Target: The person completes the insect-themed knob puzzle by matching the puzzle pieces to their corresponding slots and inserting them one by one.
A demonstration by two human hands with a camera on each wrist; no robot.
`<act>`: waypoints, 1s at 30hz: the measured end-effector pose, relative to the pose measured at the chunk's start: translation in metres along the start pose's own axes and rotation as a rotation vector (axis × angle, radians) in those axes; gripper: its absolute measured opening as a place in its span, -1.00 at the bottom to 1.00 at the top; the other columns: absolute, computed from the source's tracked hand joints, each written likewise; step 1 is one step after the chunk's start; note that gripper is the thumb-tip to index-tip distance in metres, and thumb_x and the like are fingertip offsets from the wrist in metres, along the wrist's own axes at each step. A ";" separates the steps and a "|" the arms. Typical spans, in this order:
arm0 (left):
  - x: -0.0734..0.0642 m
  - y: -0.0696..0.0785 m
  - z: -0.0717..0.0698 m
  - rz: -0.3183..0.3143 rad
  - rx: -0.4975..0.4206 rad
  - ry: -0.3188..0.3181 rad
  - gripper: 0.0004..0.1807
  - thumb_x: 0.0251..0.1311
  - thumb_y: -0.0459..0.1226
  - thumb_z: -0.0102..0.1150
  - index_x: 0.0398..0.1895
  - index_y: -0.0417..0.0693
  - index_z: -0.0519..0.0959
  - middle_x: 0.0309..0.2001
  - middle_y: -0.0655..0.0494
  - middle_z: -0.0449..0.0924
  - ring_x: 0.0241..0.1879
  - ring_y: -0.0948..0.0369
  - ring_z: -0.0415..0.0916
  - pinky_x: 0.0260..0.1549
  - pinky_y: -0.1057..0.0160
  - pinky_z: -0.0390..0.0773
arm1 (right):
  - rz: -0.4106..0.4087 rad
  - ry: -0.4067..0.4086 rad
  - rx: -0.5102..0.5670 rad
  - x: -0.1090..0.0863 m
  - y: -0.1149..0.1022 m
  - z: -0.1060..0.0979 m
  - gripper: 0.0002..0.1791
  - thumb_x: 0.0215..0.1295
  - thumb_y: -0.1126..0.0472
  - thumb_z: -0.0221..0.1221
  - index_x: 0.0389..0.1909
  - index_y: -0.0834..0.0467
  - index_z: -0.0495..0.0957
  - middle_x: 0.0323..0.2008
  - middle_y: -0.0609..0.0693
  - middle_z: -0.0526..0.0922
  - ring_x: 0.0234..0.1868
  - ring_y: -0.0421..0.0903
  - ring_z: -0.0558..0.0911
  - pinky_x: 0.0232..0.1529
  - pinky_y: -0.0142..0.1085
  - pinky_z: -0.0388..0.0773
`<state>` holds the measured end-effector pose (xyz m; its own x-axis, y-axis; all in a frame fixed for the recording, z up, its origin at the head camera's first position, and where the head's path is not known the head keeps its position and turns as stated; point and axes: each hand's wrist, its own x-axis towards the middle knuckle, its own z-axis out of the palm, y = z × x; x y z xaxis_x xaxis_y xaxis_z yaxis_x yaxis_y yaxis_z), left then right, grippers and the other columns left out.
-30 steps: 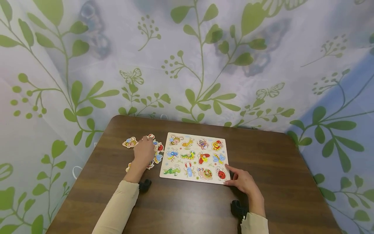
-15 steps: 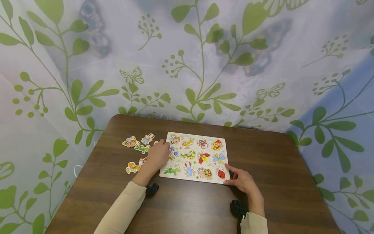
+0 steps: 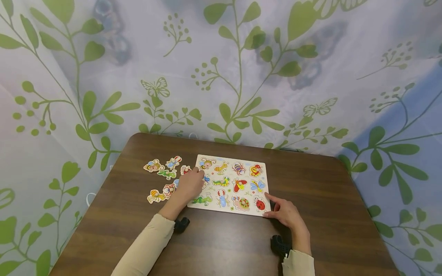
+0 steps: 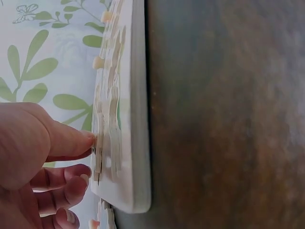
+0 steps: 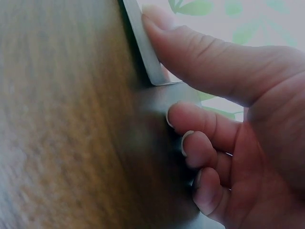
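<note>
A wooden peg puzzle board (image 3: 211,193) with insect pictures lies flat on the table. My left hand (image 3: 189,185) is over its left edge, with thumb and fingertips pinching a puzzle piece (image 4: 99,155) close against the board face; the hand hides most of it in the head view. A blue insect picture (image 3: 206,179) shows just beside those fingertips. My right hand (image 3: 289,216) holds the board at its near right corner, thumb and forefinger spread along the edge. The right wrist view shows the thumb (image 5: 205,57) on the board corner, its other fingers curled below.
Left of the board lie several loose pieces: a bee (image 3: 154,166), a stag beetle (image 3: 173,162), a green grasshopper (image 3: 167,174), a ladybug (image 3: 185,170) and a yellow striped insect (image 3: 156,196). A leaf-patterned curtain (image 3: 221,69) hangs behind the brown table (image 3: 221,245).
My left hand has moved right from the loose pieces onto the board's left side, uncovering the pieces beneath it. The right hand stays at the board's corner.
</note>
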<state>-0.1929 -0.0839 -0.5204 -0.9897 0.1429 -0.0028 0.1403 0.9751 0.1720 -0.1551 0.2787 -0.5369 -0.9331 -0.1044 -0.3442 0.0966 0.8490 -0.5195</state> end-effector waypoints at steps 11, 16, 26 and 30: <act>0.000 -0.002 0.003 -0.001 0.036 0.001 -0.71 0.20 -0.13 0.24 -0.09 -0.07 0.62 -0.20 -0.02 0.58 -0.40 0.11 0.53 -0.52 0.10 0.50 | -0.006 -0.005 -0.007 -0.001 -0.001 -0.001 -0.04 -0.13 -0.18 0.45 0.39 -0.13 0.32 -0.45 0.00 0.45 -0.43 -0.07 0.37 -0.43 -0.28 0.28; 0.001 -0.006 0.003 -0.001 -0.002 0.011 -0.74 0.20 -0.10 0.26 -0.15 -0.04 0.64 -0.27 0.01 0.59 -0.41 0.11 0.54 -0.54 0.09 0.49 | -0.010 -0.003 -0.010 0.000 -0.001 -0.002 -0.04 -0.12 -0.17 0.45 0.39 -0.11 0.33 -0.45 0.00 0.44 -0.43 -0.07 0.37 -0.43 -0.28 0.28; 0.008 -0.036 -0.007 -0.116 -0.080 0.137 -0.82 0.18 -0.22 0.25 -0.19 -0.08 0.63 -0.29 -0.02 0.61 -0.46 0.02 0.59 -0.56 0.04 0.55 | 0.003 -0.008 0.000 -0.001 -0.001 -0.001 -0.03 -0.14 -0.19 0.45 0.39 -0.13 0.33 -0.44 0.01 0.44 -0.43 -0.07 0.37 -0.43 -0.28 0.28; 0.011 -0.051 -0.008 -0.174 -0.049 0.191 -0.87 0.13 -0.27 0.25 -0.29 -0.13 0.62 -0.37 -0.07 0.59 -0.51 -0.05 0.58 -0.63 -0.01 0.52 | 0.002 -0.006 0.001 0.000 0.000 0.000 -0.03 -0.15 -0.20 0.45 0.39 -0.14 0.33 -0.44 0.01 0.44 -0.42 -0.07 0.37 -0.43 -0.28 0.28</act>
<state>-0.2112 -0.1338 -0.5211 -0.9867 -0.0652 0.1490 -0.0291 0.9721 0.2329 -0.1550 0.2789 -0.5371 -0.9307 -0.1059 -0.3500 0.0987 0.8488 -0.5194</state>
